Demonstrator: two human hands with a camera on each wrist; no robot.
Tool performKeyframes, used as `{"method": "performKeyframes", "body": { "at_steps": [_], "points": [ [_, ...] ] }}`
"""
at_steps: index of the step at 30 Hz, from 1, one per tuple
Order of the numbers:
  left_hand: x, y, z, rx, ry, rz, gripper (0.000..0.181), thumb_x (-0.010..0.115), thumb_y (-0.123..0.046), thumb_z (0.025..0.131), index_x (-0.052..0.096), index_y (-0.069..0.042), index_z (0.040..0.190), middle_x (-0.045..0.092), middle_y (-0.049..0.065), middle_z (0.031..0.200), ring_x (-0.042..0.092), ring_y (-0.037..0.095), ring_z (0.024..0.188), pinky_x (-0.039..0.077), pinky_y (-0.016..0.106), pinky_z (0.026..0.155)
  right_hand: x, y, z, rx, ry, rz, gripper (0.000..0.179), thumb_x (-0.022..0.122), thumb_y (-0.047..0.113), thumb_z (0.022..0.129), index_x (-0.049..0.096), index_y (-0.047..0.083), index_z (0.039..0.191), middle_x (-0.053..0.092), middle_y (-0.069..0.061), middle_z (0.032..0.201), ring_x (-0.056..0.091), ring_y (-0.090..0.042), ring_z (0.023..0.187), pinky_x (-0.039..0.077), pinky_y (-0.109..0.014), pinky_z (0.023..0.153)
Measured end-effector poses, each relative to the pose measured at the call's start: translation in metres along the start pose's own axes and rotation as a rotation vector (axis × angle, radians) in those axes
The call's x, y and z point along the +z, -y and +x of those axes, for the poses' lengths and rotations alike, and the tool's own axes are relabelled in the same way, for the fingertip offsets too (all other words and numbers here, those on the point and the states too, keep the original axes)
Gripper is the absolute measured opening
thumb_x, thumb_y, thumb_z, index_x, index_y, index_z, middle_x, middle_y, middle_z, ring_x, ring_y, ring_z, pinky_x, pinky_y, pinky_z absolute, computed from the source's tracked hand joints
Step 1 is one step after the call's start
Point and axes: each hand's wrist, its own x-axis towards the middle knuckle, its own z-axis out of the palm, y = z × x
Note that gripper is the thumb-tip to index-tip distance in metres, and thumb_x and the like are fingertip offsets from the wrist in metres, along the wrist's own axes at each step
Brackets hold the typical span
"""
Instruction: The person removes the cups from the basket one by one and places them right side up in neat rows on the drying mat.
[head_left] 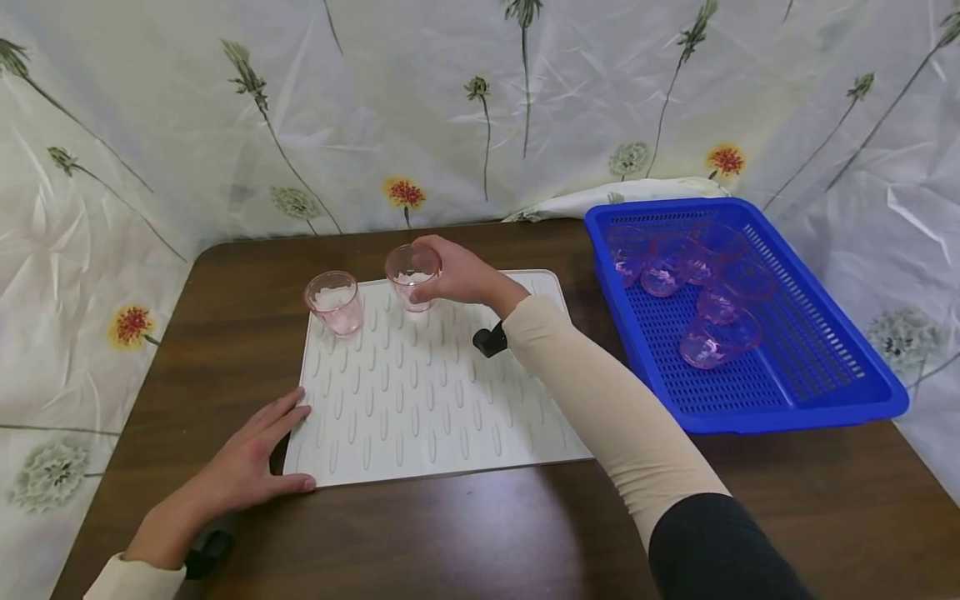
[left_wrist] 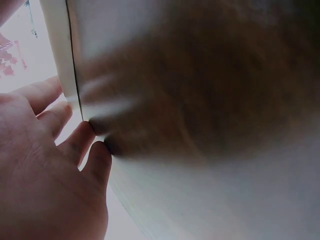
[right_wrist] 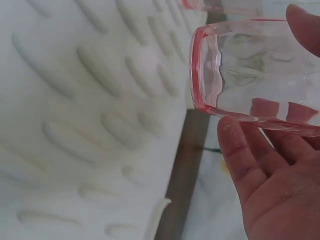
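Observation:
A clear pink-tinted drinking glass (head_left: 405, 279) is upright at the far edge of a white ribbed drying mat (head_left: 420, 400). My right hand (head_left: 468, 275) grips it from the right, thumb on one side and fingers on the other. In the right wrist view the glass (right_wrist: 255, 75) sits between thumb and fingers, its thick pink base close to the mat. A second pink glass (head_left: 337, 308) stands upright at the mat's far left corner. My left hand (head_left: 243, 467) rests at the near left corner, with fingers spread along the mat's edge.
To the right, a blue plastic basket (head_left: 832, 408) holds several more pink glasses, some lying tilted. Mat and basket are on a dark brown wooden table (head_left: 480, 533). Behind and beside it hangs a pale cloth (head_left: 450, 108) with printed flowers.

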Motion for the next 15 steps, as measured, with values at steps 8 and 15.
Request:
{"method": "performKeyframes", "body": {
  "at_steps": [8, 15],
  "points": [
    [-0.001, -0.001, -0.001, -0.015, 0.014, -0.011, 0.096, 0.08, -0.055, 0.073, 0.044, -0.004, 0.146, 0.029, 0.019, 0.161, 0.031, 0.046, 0.143, 0.034, 0.067, 0.111, 0.024, 0.002, 0.004, 0.0, 0.022, 0.016, 0.08, 0.081, 0.027, 0.081, 0.038, 0.014, 0.146, 0.054, -0.005, 0.143, 0.054, -0.023, 0.131, 0.05, -0.042, 0.106],
    [-0.001, 0.0, -0.001, 0.006, -0.002, -0.006, 0.095, 0.08, -0.055, 0.073, 0.045, -0.003, 0.146, 0.03, 0.019, 0.16, 0.032, 0.045, 0.142, 0.035, 0.067, 0.109, 0.027, 0.003, 0.004, -0.009, 0.028, 0.031, 0.08, 0.081, 0.024, 0.081, 0.037, 0.012, 0.147, 0.053, -0.007, 0.146, 0.054, -0.024, 0.134, 0.05, -0.042, 0.108]
  ]
}}
